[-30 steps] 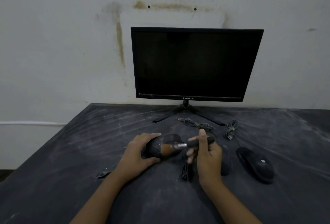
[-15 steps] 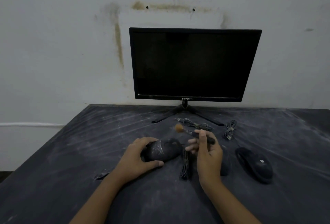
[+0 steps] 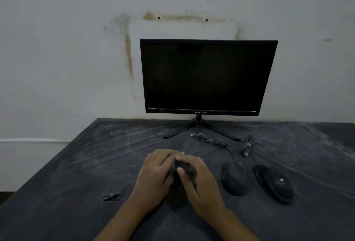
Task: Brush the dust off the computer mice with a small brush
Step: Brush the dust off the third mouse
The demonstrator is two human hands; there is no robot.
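In the head view the left hand point(image 3: 156, 173) and right hand point(image 3: 201, 183) both curl round one mouse point(image 3: 183, 168) just over the counter point(image 3: 76, 173); bare fingers could smear its dust instead of lifting it. Half a second ago the right hand held the brush raised clear; now the brush is hidden, held or not I cannot tell.

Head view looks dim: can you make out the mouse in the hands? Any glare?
Head view: dim, even light, no glare; the held mouse merges into shadow between the left hand and right hand; the wide-angle lens skews the monitor.
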